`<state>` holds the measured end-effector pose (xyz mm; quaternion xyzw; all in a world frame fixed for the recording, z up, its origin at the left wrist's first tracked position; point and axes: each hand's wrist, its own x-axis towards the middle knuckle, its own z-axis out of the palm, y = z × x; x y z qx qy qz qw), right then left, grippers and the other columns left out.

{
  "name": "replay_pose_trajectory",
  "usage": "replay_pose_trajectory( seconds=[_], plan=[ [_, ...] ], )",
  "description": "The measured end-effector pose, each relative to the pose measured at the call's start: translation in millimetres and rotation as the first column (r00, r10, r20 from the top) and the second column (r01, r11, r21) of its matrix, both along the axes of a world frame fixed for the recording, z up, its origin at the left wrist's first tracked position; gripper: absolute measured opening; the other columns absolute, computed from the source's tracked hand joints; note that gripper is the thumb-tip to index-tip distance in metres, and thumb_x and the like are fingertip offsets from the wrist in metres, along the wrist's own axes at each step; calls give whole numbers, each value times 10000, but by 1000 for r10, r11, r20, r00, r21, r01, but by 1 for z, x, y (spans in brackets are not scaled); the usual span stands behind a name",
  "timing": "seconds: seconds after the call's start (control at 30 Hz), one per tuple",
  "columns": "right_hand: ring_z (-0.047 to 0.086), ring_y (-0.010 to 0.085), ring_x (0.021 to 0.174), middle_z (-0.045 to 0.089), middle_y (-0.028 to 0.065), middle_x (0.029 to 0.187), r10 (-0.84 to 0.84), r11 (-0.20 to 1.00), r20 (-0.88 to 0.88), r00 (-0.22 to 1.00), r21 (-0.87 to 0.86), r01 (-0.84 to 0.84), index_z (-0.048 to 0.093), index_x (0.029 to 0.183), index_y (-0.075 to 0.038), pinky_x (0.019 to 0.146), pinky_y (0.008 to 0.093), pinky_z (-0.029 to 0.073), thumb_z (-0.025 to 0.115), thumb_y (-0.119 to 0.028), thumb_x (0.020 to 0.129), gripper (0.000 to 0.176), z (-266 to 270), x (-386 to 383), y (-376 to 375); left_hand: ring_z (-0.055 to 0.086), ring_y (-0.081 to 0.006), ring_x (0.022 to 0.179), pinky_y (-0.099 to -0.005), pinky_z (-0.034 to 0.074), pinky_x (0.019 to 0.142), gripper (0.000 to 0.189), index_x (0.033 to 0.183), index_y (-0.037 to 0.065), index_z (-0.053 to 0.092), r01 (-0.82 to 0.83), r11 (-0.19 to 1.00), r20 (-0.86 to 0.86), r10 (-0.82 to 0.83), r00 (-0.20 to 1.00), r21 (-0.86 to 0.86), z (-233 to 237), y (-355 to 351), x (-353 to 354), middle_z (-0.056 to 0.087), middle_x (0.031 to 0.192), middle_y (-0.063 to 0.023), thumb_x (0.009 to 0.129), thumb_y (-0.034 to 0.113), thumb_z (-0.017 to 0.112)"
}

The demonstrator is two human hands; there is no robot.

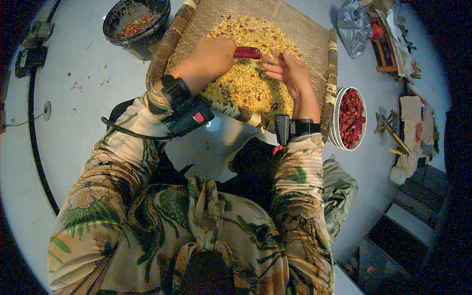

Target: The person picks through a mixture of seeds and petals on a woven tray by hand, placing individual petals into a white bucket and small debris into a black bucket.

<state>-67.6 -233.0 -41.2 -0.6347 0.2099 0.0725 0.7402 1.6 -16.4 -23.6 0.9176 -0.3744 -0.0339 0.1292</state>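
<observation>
clamping a red pepper [248, 52] in left hand [215, 55] fingers, right hand [291, 73] near, fingers apart.

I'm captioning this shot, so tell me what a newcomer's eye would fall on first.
Probably the broad yellow heap flecked with red, spread on the woven tray ahead of the person. Next, the dark red pod above it, held in the left hand, the open right hand near its end. Then the red pieces filling the white tub right of the tray.
</observation>
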Motion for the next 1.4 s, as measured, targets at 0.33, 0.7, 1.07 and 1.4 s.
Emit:
replay_pose_trajectory(
  seconds=[0.33, 0.7, 1.07, 1.4],
  plan=[
    [591, 247, 873, 553, 178, 1048, 83, 996, 22, 996, 20, -83, 448, 1126, 23, 691, 307, 515, 457, -224, 871, 355, 5, -4, -1, 568, -363, 727, -448, 448, 625, 304, 821, 25, 565, -12, 999, -58, 10, 998, -34, -13, -2, 7, 587, 758, -176, 734, 316, 583],
    [556, 168, 579, 586, 98, 709, 27, 903, 26, 999, -429, -13, 551, 796, -8, 512, 286, 470, 485, -98, 838, 120, -25, -1, -1, 595, -302, 796, -410, 471, 675, 242, 789, 17, 600, 21, 1000, -8, -21, 1000, -10, -12, 2, 7, 611, 825, -167, 724, 247, 559],
    [566, 370, 768, 595, 195, 802, 206, 370, -47, 977, -921, -122, 600, 858, -54, 679, 418, 454, 521, -183, 768, 175, -25, 0, 19, 559, -391, 662, -463, 441, 573, 231, 746, -4, 539, 77, 995, -66, -81, 995, -60, -6, 10, 8, 563, 684, -215, 746, 227, 524],
    [570, 355, 761, 597, 188, 807, 258, 301, -103, 961, -936, -181, 613, 820, -72, 686, 427, 452, 557, -221, 739, 179, -45, 10, 32, 590, -342, 708, -428, 466, 610, 273, 742, 14, 604, 28, 1000, -123, -28, 992, 0, 2, 5, 5, 594, 734, -188, 720, 284, 574]
  ],
)
